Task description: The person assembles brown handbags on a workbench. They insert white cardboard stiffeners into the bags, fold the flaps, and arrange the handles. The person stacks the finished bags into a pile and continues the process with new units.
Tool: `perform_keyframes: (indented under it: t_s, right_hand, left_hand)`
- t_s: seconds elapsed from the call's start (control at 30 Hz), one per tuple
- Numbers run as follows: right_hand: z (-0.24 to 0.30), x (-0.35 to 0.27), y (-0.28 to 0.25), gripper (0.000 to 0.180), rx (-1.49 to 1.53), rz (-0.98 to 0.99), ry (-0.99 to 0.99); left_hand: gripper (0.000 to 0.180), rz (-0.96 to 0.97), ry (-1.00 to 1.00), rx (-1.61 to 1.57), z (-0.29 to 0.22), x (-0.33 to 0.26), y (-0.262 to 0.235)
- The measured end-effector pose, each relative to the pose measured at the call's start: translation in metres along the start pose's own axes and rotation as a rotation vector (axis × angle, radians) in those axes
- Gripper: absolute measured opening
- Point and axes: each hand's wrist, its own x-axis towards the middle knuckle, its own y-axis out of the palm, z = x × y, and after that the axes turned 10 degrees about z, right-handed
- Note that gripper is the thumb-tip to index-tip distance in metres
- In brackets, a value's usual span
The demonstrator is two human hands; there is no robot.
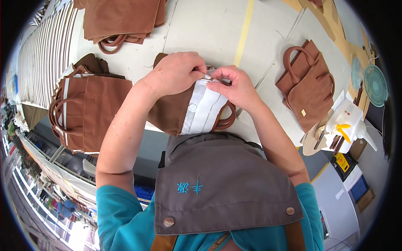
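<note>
In front of me on the table lies a brown bag panel (pixel 167 111) with a white backing strip (pixel 204 106) along it and a rolled brown handle (pixel 227 118) at its right side. My left hand (pixel 178 74) reaches over the panel, thumb and fingers pinched at the strip's far end. From the right, my right hand (pixel 235 87) pinches the same far edge, its fingertips close to the left ones. Something small and whitish shows between the fingertips, too small to name. The fingers partly cover that edge.
Stacked brown bag pieces with handles (pixel 106 111) lie to the left, and another brown stack (pixel 121 19) sits at the far left. Right of me is a brown handbag (pixel 310 90). Beyond it are a yellow tool (pixel 343 132) and a green fan (pixel 375 85).
</note>
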Motion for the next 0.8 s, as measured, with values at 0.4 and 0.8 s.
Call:
perform_keyframes:
  t_s: [0.4, 0.8]
  right_hand:
    - [-0.028, 0.020, -0.001, 0.013, 0.313, -0.078, 0.029]
    - [-0.024, 0.063, -0.062, 0.020, 0.179, -0.226, 0.048]
  left_hand:
    - [0.008, -0.375, -0.005, 0.426, 0.003, -0.003, 0.015]
    - [0.021, -0.611, -0.321, -1.046, 0.021, -0.118, 0.198]
